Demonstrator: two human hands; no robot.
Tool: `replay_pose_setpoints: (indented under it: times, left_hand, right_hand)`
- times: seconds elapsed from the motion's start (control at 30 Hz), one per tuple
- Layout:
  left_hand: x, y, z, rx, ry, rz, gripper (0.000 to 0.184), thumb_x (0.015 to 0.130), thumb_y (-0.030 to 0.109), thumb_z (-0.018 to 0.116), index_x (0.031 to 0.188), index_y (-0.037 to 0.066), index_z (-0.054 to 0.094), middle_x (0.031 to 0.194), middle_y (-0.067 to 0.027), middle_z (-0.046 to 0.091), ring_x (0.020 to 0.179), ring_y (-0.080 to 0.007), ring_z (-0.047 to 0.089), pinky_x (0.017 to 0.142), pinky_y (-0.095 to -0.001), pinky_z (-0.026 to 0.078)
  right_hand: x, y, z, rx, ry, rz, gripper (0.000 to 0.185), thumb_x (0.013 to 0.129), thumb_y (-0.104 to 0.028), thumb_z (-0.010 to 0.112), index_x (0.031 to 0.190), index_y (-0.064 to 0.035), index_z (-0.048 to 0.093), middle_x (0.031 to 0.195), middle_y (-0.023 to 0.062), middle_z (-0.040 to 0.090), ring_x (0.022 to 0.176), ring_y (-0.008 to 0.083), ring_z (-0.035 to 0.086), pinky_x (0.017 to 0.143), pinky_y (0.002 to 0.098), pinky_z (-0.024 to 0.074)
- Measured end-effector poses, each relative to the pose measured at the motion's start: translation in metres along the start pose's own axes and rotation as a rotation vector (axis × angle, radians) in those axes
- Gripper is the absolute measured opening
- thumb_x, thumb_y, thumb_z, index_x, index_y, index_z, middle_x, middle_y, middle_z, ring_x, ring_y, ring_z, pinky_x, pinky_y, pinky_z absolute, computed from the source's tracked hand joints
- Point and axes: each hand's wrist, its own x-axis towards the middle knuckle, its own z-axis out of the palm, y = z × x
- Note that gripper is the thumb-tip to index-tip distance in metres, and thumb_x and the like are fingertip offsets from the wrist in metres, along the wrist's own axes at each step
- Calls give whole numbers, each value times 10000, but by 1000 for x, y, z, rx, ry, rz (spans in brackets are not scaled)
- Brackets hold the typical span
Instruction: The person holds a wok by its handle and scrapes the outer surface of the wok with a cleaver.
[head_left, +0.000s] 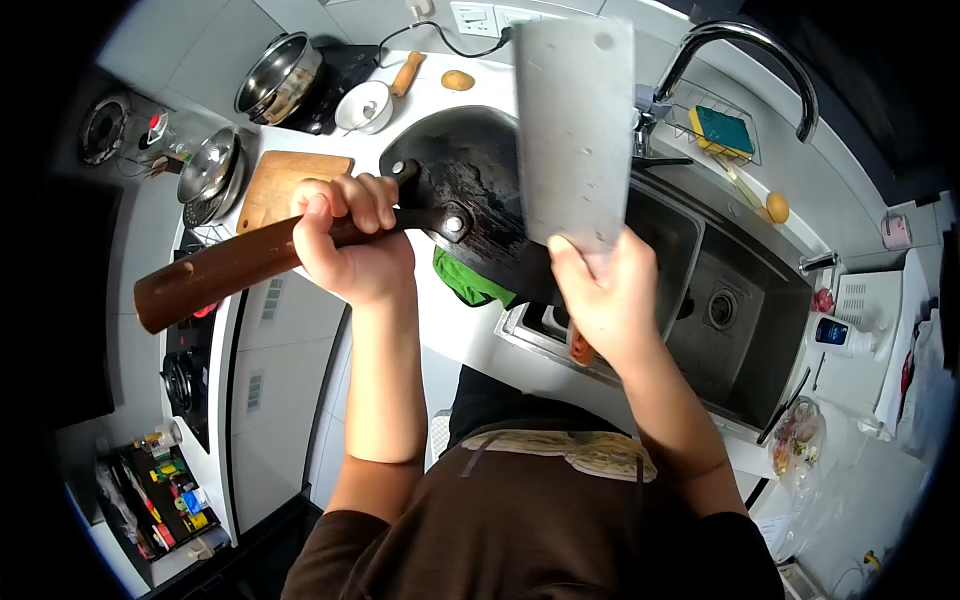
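Note:
My left hand [350, 235] is wrapped round the long brown handle [210, 275] of a black wok [465, 175]. The wok is raised and tilted over the counter beside the sink, with scuffed streaks on its surface near the handle bracket. In my right hand [610, 300] is a cleaver, its broad grey blade [577, 130] upright in front of the wok's right part and hiding it. Whether blade and wok touch, I cannot tell. An orange-brown end [581, 345] shows below my right fist. A green cloth [465, 275] lies under the wok's lower edge.
To the right is a steel sink [750, 340] with a tall faucet [745, 35]. A sponge [722, 132] sits in a wire rack behind it. Leftward are a cutting board [290, 180], a white bowl [364, 107], a steel pot [280, 80] and a potato [457, 80].

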Motion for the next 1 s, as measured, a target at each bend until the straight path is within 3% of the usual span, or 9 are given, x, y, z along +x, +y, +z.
replay_pose_setpoints:
  times: [0.13, 0.2, 0.27, 0.3, 0.47, 0.67, 1.0]
  left_hand:
    - [2, 1, -6, 2, 41, -2, 223, 782, 253, 460, 641, 115, 356, 494, -27, 359, 467, -152, 341, 602, -333, 352]
    - [0, 2, -6, 42, 16, -10, 212, 767, 281, 424, 633, 140, 342, 505, -12, 322, 492, -146, 321, 586, -310, 302]
    - [-1, 2, -11, 44, -2, -7, 219, 780, 289, 421, 638, 141, 345, 508, -9, 326, 495, -147, 324, 595, -313, 308]
    - [-2, 3, -13, 39, -6, -10, 218, 782, 290, 419, 640, 141, 347, 509, -7, 330, 496, -149, 326, 599, -315, 310]
    - [-4, 5, -24, 32, -23, -6, 216, 792, 290, 412, 646, 142, 355, 512, -2, 334, 499, -148, 333, 610, -321, 319]
    - [-4, 7, -44, -29, -39, -5, 243, 786, 272, 453, 626, 131, 338, 497, -17, 333, 478, -160, 347, 612, -343, 360]
    - [4, 7, -67, -74, 63, -45, 246, 793, 300, 465, 606, 148, 419, 486, 3, 324, 476, -140, 308, 601, -317, 299]
  right_hand:
    - [-10, 5, -29, -100, -6, 48, 164, 776, -66, 609, 911, 24, 582, 648, 97, 605, 545, 133, 563, 536, 281, 445]
    - [-15, 6, -31, -53, 1, 27, 146, 807, -57, 597, 920, 32, 570, 660, 72, 593, 530, 105, 529, 510, 266, 430]
    - [-20, -4, -34, 179, -36, 213, 132, 845, -71, 586, 915, 37, 556, 675, 53, 579, 528, 83, 506, 507, 246, 422]
    - [-21, 0, -34, 264, -48, 188, 128, 873, -75, 565, 926, 38, 538, 674, 33, 556, 525, 73, 493, 499, 225, 412]
    - [-27, 8, -47, 268, -68, 149, 155, 880, -90, 558, 958, 39, 523, 705, 27, 561, 528, 74, 496, 489, 218, 412]
    - [-42, 21, -66, 137, 21, 280, 170, 883, -111, 553, 981, 23, 516, 734, 30, 547, 512, 64, 451, 483, 216, 392]
    - [-60, 46, -88, 202, 28, 295, 178, 880, -54, 498, 1043, 15, 496, 779, 34, 528, 549, 80, 482, 515, 223, 402]
